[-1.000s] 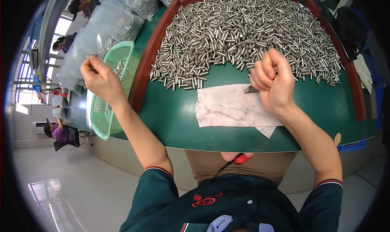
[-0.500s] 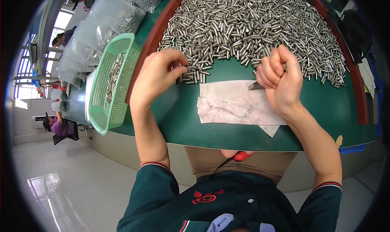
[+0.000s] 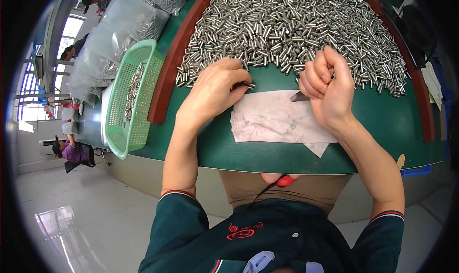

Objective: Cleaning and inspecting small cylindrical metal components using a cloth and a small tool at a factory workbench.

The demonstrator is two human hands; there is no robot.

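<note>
A big heap of small metal cylinders (image 3: 296,29) covers the green table (image 3: 382,124) inside a brown raised border. My left hand (image 3: 215,91) rests at the heap's near edge, fingers curled on a few cylinders beside a white cloth (image 3: 277,117). My right hand (image 3: 327,89) is a fist around a small grey blade tool, its tip pointing left over the cloth.
A green plastic basket (image 3: 131,100) with several cylinders in it sits at the table's left edge. Clear plastic bags (image 3: 119,33) of parts lie beyond it. Other people work at the far left. A white tiled floor lies below.
My left hand has swung from the green basket on the left over to the near edge of the heap and settled on some cylinders. The right fist has barely moved.
</note>
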